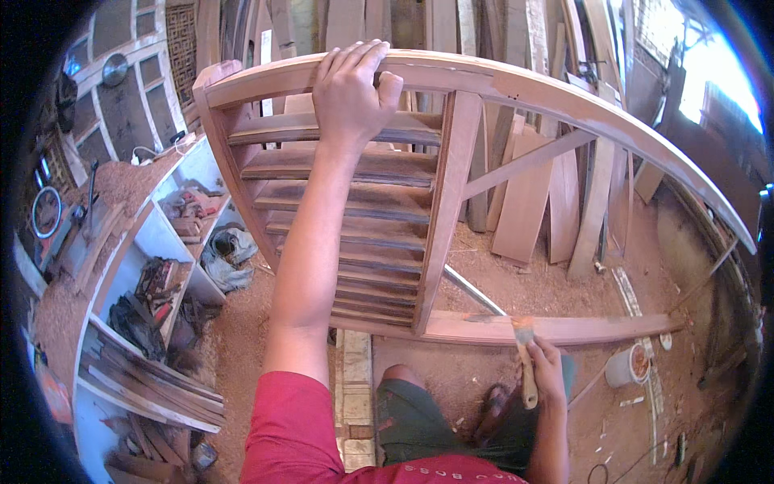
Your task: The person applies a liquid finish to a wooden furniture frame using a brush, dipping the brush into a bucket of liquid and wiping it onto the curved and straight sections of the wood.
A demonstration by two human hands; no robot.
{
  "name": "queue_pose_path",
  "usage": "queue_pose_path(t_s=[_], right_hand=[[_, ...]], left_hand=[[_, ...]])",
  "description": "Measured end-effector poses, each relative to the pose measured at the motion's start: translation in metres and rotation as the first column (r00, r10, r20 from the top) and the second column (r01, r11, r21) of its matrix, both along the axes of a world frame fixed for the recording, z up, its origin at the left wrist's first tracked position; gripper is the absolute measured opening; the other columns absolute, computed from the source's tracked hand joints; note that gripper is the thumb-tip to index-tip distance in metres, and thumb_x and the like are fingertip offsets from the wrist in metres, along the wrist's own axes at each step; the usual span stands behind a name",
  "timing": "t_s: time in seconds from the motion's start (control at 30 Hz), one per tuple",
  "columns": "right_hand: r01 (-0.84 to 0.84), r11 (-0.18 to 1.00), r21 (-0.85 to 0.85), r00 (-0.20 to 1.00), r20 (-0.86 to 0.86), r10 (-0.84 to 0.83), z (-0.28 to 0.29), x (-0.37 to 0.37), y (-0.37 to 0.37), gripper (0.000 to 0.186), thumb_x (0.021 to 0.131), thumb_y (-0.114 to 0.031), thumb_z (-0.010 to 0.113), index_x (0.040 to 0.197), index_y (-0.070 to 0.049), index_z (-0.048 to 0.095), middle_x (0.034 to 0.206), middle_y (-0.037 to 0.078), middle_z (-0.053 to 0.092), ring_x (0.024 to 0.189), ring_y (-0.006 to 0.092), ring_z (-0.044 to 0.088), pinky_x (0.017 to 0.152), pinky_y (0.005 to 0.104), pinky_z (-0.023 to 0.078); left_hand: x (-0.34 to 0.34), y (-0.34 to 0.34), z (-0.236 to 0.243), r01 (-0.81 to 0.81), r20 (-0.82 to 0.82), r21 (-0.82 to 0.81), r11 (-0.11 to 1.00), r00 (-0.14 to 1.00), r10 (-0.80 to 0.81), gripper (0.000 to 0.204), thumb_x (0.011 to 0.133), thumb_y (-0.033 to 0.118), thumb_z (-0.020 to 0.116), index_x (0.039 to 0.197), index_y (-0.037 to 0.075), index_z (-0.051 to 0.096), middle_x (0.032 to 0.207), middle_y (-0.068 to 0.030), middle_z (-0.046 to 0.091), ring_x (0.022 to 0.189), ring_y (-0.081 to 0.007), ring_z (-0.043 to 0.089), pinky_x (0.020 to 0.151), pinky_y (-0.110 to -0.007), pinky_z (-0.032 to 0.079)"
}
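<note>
A large wooden frame (458, 185) stands before me, with louvre slats (379, 194) in its left part and an open right part crossed by a diagonal brace (528, 164). Over its top rail (451, 73) my left hand (355, 101) is closed, fingers wrapped on the far edge. Down at the right, my right hand (550, 373) grips a paintbrush (528, 375) by its pale handle. The bristles point up at the lower rail (476, 327); whether they touch it I cannot tell.
A white bucket (625, 369) sits on the shavings-covered floor at the right. Planks (524, 198) lean at the back. On the left, a white shelf unit (145, 218) holds tools, bags and wood strips. My legs (423, 415) are below the lower rail.
</note>
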State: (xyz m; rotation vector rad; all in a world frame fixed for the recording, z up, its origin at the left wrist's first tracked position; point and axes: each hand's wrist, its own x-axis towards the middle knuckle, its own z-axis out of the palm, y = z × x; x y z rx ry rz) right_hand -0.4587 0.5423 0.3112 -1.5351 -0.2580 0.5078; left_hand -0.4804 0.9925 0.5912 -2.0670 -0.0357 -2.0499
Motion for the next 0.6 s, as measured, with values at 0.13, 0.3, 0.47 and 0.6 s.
queue_pose_path(t_s=[0.13,0.3,0.47,0.6], right_hand=[[0.047,0.995,0.089,0.999,0.0,-0.047,-0.017,0.017,-0.014,0.034,0.106,-0.019,0.048,0.13,0.005,0.054,0.077,0.009,0.065,0.049,0.0154,0.06,0.044,0.0279,0.051],[0.037,0.992,0.124,0.996,0.076,-0.046,-0.015,0.033,-0.008,0.033,0.106,-0.019,0.048,0.128,0.004,0.055,0.077,0.009,0.065,0.052,0.015,0.061,0.048,0.0279,0.051],[-0.017,0.983,0.183,0.995,0.1,-0.002,-0.033,0.049,0.007,0.028,0.107,-0.02,0.046,0.119,0.001,0.059,0.074,0.008,0.063,0.051,0.0141,0.059,0.047,0.0268,0.049],[-0.026,0.979,0.201,0.999,0.035,0.02,-0.035,0.059,0.027,0.023,0.107,-0.021,0.045,0.106,-0.001,0.057,0.07,0.007,0.06,0.049,0.014,0.056,0.045,0.0279,0.048]], left_hand=[[-0.001,0.01,-0.002,-0.066,0.033,0.03,0.997,0.997,0.065,0.041,0.09,0.032,0.051,0.116,0.008,0.073,0.122,-0.0122,0.071,0.123,-0.0298,0.062,0.113,-0.045,0.039],[-0.003,0.009,-0.004,-0.015,0.027,-0.033,0.999,1.0,0.016,0.042,0.089,0.028,0.055,0.122,0.007,0.07,0.127,-0.0147,0.068,0.127,-0.0336,0.058,0.114,-0.047,0.037],[-0.011,0.006,-0.052,-0.1,0.103,-0.069,0.993,0.989,0.107,0.053,0.089,0.029,0.055,0.136,0.004,0.06,0.145,-0.0185,0.054,0.138,-0.0411,0.045,0.117,-0.051,0.032],[-0.007,-0.013,-0.124,-0.08,0.004,-0.216,0.973,0.997,0.082,0.059,0.093,0.028,0.055,0.145,0.002,0.049,0.154,-0.0211,0.043,0.144,-0.0402,0.037,0.12,-0.05,0.026]])
